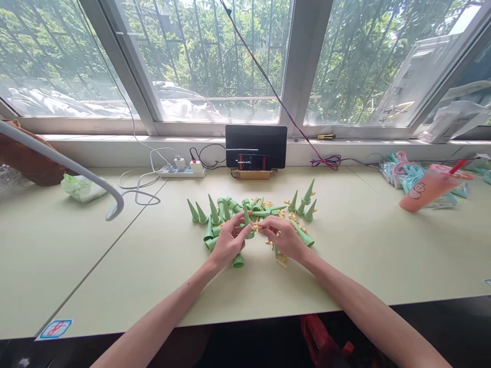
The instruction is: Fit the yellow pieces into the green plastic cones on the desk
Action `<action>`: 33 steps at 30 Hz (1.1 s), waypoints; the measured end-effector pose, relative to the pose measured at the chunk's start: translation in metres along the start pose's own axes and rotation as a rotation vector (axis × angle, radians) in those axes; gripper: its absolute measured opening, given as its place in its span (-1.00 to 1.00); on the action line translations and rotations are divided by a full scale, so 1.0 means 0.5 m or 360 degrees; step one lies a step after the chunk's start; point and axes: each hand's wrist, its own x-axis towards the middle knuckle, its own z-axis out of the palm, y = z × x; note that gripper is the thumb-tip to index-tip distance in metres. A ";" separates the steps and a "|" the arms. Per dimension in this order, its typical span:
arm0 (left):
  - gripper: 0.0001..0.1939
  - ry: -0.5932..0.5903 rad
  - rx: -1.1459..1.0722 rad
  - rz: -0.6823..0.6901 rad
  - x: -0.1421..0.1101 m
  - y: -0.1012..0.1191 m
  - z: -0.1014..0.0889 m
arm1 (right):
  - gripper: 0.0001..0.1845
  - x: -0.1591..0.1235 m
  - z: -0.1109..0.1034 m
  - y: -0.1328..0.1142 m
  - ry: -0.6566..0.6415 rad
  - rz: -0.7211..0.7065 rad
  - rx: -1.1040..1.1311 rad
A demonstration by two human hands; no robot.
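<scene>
My left hand (229, 240) is closed around a green plastic cone (246, 217), its tip pointing up. My right hand (284, 236) pinches a small yellow plastic piece (256, 228) against the cone's side, at the left fingertips. Behind and left of my hands lies a heap of similar green cones (214, 210), some upright and some on their sides. One cone (238, 261) lies with its ribbed open end toward me. Small yellow pieces (282, 261) are scattered under and beside my right hand. Several cones with yellow pieces on them (308, 193) stand at the back right.
A phone (254, 162) leans on a dark tablet (268, 140) at the back. To the left are a power strip (182, 173), a grey curved tube (76, 166) and a tissue pack (82, 187). A drink cup (427, 190) and bagged pastel items (402, 171) are at right.
</scene>
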 end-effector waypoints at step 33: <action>-0.54 -0.0072 0.0046 0.0009 0.002 -0.013 -0.005 | -0.82 -0.002 0.005 0.034 0.0017 -0.0098 -0.0091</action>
